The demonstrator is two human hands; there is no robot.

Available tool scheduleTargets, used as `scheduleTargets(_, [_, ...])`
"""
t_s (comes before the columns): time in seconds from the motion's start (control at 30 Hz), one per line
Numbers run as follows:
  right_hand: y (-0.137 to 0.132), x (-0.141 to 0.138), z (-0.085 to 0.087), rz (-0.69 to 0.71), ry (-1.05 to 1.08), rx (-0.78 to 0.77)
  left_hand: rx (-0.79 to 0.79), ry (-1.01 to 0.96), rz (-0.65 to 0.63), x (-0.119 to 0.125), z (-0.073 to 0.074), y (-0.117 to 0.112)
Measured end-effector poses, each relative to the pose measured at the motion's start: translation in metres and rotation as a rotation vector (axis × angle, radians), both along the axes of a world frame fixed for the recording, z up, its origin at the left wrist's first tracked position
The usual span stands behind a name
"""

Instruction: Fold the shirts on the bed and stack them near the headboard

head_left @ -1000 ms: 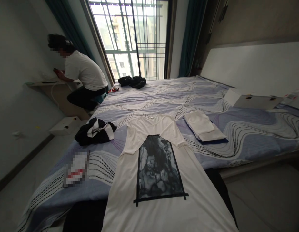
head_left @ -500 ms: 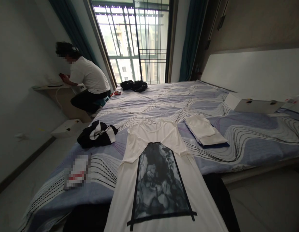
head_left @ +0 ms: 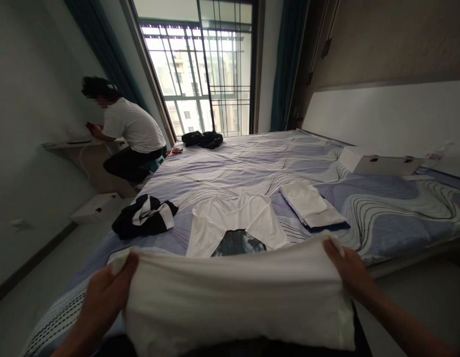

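Note:
A white T-shirt (head_left: 233, 282) with a dark printed panel lies with its collar end on the bed, while its lower part is raised and stretched between my hands. At the left corner of the lifted hem, my left hand (head_left: 110, 285) pinches the cloth. My right hand (head_left: 351, 265) grips the other corner, fingers closed on the fabric. The raised cloth hides most of the print; only its top strip shows behind. To the right of the shirt rests a folded stack of white and blue clothes (head_left: 313, 203). A black and white garment (head_left: 145, 217) lies crumpled on the left.
The bed (head_left: 248, 163) has a wavy-patterned purple sheet. Black bundles (head_left: 202, 139) sit at its far edge, and a white box (head_left: 378, 161) stands at the right by the headboard. A person (head_left: 129, 129) sits at a small desk, left. Another white box (head_left: 96, 207) is on the floor.
Both my hands have come into view holding the shirt's hem. The lower part of the shirt has risen off its flat position, covering most of the print and the item at left.

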State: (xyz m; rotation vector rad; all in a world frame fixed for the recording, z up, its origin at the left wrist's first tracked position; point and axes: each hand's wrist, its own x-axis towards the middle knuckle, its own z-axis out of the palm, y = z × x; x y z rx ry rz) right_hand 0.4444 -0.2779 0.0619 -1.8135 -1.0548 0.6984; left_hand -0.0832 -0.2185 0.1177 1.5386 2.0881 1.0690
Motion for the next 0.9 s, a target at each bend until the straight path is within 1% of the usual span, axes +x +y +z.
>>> scheduleTargets(0.03, [0.029,-0.001,-0.001,0.031,0.041,0.036,-0.018,-0.107,-0.041,0.007,-0.003,0.030])
scheduleTargets(0.07, [0.057,-0.001,-0.005,0.065,0.075,0.052,-0.003,-0.203,-0.070,0.015,-0.009,0.059])
scheduleTargets(0.1, [0.082,-0.002,-0.013,0.099,0.094,0.063,-0.011,-0.265,-0.132,0.023,-0.017,0.087])
scheduleTargets(0.13, [0.104,-0.002,-0.023,0.122,0.076,0.045,-0.051,-0.293,-0.183,0.030,-0.028,0.111])
scheduleTargets(0.2, [0.138,-0.001,-0.048,0.163,-0.031,-0.027,-0.108,-0.289,-0.200,0.041,-0.056,0.147])
scheduleTargets(0.23, [0.149,0.001,-0.061,0.178,-0.084,-0.060,-0.135,-0.277,-0.201,0.044,-0.071,0.159])
scheduleTargets(0.3, [0.164,0.005,-0.081,0.207,-0.148,-0.096,-0.157,-0.262,-0.201,0.046,-0.098,0.172])
scheduleTargets(0.33, [0.168,0.007,-0.089,0.223,-0.148,-0.090,-0.161,-0.262,-0.208,0.045,-0.108,0.175])
scheduleTargets(0.4, [0.172,0.012,-0.096,0.262,-0.118,-0.044,-0.152,-0.290,-0.231,0.038,-0.122,0.177])
scheduleTargets(0.47, [0.177,0.015,-0.094,0.272,-0.099,0.041,-0.112,-0.345,-0.230,0.029,-0.127,0.182])
scheduleTargets(0.53, [0.189,0.018,-0.088,0.232,-0.123,0.127,-0.054,-0.410,-0.192,0.021,-0.128,0.192])
scheduleTargets(0.6, [0.210,0.019,-0.082,0.187,-0.168,0.193,-0.003,-0.436,-0.137,0.017,-0.129,0.209])
scheduleTargets(0.67, [0.240,0.018,-0.080,0.159,-0.216,0.237,0.039,-0.382,-0.102,0.019,-0.131,0.232])
scheduleTargets(0.77, [0.291,0.015,-0.090,0.131,-0.289,0.259,0.106,-0.230,-0.088,0.026,-0.137,0.272])
scheduleTargets(0.83, [0.322,0.016,-0.103,0.084,-0.312,0.254,0.125,-0.171,-0.093,0.029,-0.140,0.297])
scheduleTargets(0.9, [0.346,0.018,-0.115,0.020,-0.324,0.241,0.123,-0.139,-0.091,0.030,-0.143,0.319])
